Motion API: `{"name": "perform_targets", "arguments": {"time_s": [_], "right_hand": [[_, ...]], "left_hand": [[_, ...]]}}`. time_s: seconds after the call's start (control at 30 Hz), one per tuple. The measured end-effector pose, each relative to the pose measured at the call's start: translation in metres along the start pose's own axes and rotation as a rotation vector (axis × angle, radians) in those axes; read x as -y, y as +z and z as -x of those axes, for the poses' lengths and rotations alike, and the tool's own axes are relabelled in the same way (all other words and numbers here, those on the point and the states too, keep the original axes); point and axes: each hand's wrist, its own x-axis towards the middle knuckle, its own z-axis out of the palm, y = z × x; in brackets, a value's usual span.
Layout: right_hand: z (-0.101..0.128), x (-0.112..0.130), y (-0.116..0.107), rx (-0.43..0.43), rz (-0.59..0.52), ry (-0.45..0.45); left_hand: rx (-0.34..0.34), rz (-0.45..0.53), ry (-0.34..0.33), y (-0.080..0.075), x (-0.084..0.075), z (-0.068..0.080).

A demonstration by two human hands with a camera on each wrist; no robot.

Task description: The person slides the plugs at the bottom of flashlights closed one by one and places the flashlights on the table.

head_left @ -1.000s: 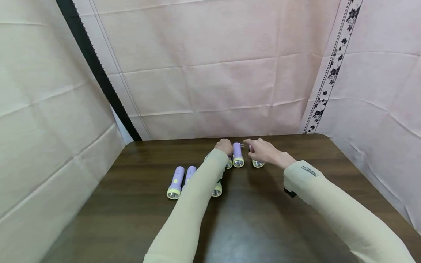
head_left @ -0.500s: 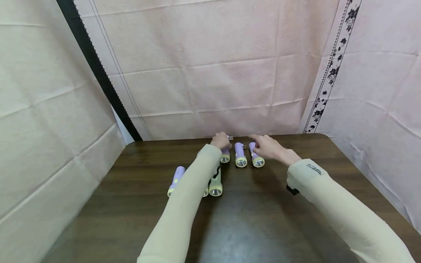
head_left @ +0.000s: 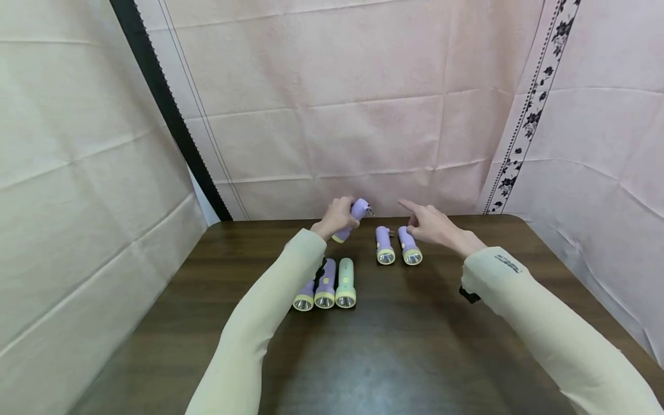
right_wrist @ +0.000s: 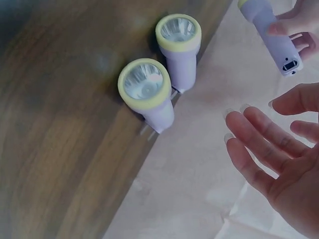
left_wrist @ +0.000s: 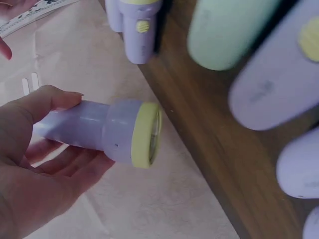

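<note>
My left hand (head_left: 337,216) grips a purple flashlight (head_left: 355,214) with a yellow rim, lifted off the dark wooden table (head_left: 404,328) near its far edge. The left wrist view shows its lens end (left_wrist: 144,134) jutting from my fingers (left_wrist: 45,107). My right hand (head_left: 433,226) hovers open just right of it, fingers spread (right_wrist: 264,144), holding nothing. Below that hand two purple flashlights (head_left: 385,246) (head_left: 411,246) lie side by side, lenses toward me, shown in the right wrist view as two flashlights (right_wrist: 147,92) (right_wrist: 178,42).
Three more flashlights lie in a row nearer to me, two purple (head_left: 306,295) (head_left: 325,285) and one pale green (head_left: 345,282). Pink cloth walls (head_left: 363,115) close in the table at the back and on both sides.
My left hand has lifted the purple flashlight off the table and tilted it. My right hand rose off the rightmost flashlight and opened. The head view shifted slightly.
</note>
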Motion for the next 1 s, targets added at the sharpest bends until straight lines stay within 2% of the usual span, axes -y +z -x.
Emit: {"name": "perform_targets", "arguments": {"time_s": [0.3,0.67,0.83,1.0], "right_hand": [[-0.002,0.013,0.022,0.059,-0.026,-0.042],[-0.006,0.026,0.032,0.068,-0.040,-0.093],[-0.006,0.025,0.032,0.073,0.001,-0.090],[-0.006,0.027,0.030,0.068,0.092,-0.101]], "left_hand": [[0.020,0.012,0.046,0.011,0.009,0.006],[0.040,0.033,0.099,0.015,0.004,0.007],[0.045,0.027,0.129,0.017,0.004,0.007],[0.049,0.033,0.146,0.019,0.002,0.006]]}}
